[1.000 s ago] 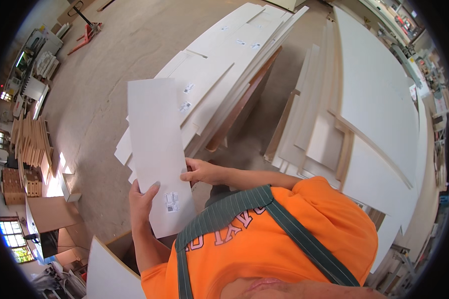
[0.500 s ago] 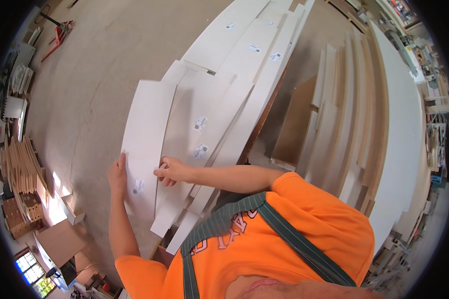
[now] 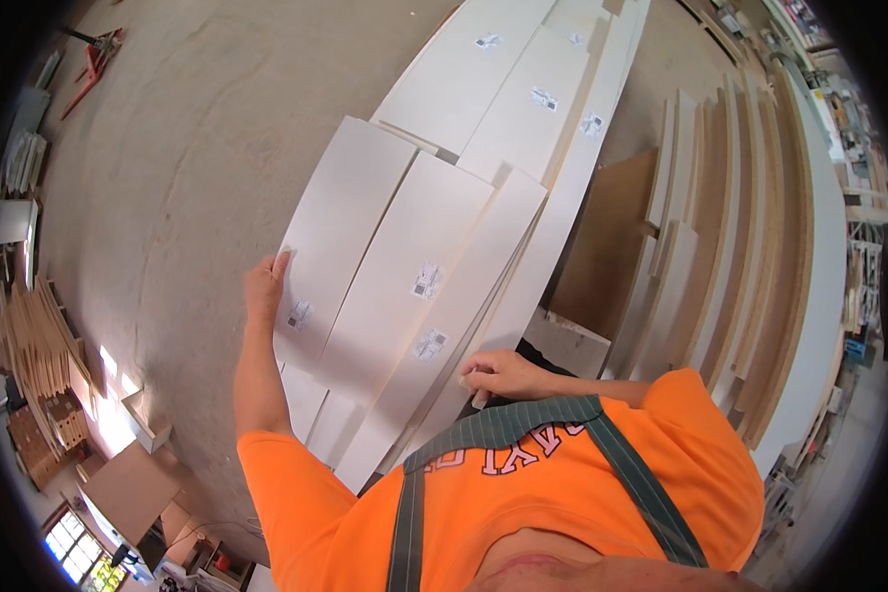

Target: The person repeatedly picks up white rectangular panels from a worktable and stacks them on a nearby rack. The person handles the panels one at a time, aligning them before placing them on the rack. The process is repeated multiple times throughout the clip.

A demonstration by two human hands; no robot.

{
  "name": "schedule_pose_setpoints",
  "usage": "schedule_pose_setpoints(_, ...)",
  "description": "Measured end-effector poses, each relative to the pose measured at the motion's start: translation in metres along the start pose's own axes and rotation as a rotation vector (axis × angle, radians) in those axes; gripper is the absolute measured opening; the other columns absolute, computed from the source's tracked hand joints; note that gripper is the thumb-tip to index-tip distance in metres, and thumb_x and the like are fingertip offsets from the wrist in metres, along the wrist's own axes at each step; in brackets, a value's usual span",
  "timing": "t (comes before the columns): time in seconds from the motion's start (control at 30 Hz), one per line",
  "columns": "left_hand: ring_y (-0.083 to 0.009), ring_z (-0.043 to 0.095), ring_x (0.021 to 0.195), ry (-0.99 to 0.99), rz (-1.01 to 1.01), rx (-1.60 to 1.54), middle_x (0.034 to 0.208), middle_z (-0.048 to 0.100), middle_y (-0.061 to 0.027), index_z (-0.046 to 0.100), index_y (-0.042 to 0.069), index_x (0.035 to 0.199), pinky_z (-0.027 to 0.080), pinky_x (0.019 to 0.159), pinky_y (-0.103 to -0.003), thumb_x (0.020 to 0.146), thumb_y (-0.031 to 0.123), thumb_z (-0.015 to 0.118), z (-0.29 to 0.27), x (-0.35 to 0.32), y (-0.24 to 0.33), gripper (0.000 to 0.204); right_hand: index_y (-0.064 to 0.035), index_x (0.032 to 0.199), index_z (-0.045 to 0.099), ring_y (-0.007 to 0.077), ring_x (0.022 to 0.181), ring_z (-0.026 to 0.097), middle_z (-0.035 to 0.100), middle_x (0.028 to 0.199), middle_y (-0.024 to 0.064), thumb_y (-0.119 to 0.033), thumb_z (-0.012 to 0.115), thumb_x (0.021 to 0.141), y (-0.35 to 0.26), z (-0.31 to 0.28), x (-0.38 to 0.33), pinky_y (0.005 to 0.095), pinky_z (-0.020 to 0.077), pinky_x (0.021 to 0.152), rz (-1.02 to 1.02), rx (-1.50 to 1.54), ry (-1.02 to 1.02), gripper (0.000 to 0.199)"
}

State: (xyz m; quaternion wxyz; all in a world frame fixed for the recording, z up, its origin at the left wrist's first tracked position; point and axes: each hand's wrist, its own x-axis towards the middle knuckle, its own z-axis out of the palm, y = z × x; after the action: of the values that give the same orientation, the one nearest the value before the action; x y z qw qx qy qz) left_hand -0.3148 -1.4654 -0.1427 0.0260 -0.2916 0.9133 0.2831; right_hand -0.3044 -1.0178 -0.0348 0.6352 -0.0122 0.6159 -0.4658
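Note:
A long white panel [image 3: 340, 232] with a small sticker near its close end lies leftmost on a pile of white panels [image 3: 464, 257]. My left hand [image 3: 264, 286] grips this panel's left edge near the close end. My right hand [image 3: 498, 375] rests with curled fingers on the near end of a narrower white panel [image 3: 454, 326] further right in the same pile. Other white panels [image 3: 523, 89] with stickers lie beyond.
Tall boards [image 3: 720, 247] lean in rows at the right, with a brown board [image 3: 607, 237] among them. The bare concrete floor [image 3: 178, 148] spreads to the left. Wooden stacks [image 3: 35, 345] and a cardboard box [image 3: 128, 488] sit at the far left.
The white panel that I held up in both hands has come down onto the pile. My right hand has left it and moved right to another panel's end.

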Motion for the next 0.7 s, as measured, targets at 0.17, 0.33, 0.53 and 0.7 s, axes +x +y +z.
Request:
schedule_pose_setpoints(0.17,-0.0402,0.062,0.070,-0.029,0.196,0.234,0.077,0.063,-0.0225,0.065,0.003,0.086,0.047,0.063,-0.047,0.094,0.048,0.056,-0.005,-0.003,0.006,0.047,-0.0006,0.112,0.060,0.0149,0.076,0.064,0.065,0.092,0.0083,-0.023,0.056,0.090,-0.006,0.002,0.010,0.0297,0.0536,0.068,-0.046,0.029,0.028,0.031)
schedule_pose_setpoints(0.33,-0.0379,0.063,0.091,0.078,0.463,0.388,0.100,0.067,-0.0199,0.065,0.005,0.105,0.050,0.077,-0.046,0.092,0.046,0.059,0.006,0.014,0.043,0.043,-0.0021,0.114,0.059,0.0166,0.081,0.064,0.066,0.095,0.0095,-0.023,0.056,0.091,-0.017,0.009,0.010,0.0323,0.0536,0.071,-0.038,-0.051,0.012,0.031)
schedule_pose_setpoints(0.53,-0.0379,0.062,0.101,0.274,0.403,0.135,0.109,0.066,-0.0212,0.059,0.000,0.117,0.049,0.087,-0.045,0.089,0.046,0.063,0.062,0.037,0.070,0.054,-0.0006,0.114,0.059,0.0222,0.091,0.063,0.065,0.101,0.0138,-0.020,0.058,0.091,-0.017,0.009,0.001,0.0351,0.0505,0.079,-0.209,-0.378,0.303,0.030)
schedule_pose_setpoints(0.7,-0.0365,0.052,0.120,0.140,0.319,0.196,0.125,0.060,-0.0201,0.052,0.001,0.129,0.038,0.102,-0.051,0.090,0.052,0.057,0.067,0.030,0.077,0.065,-0.0073,0.128,0.054,0.0338,0.120,0.049,0.053,0.130,0.0166,-0.024,0.064,0.088,-0.009,-0.004,0.034,0.0441,0.0400,0.098,-0.797,-1.058,0.736,0.045)
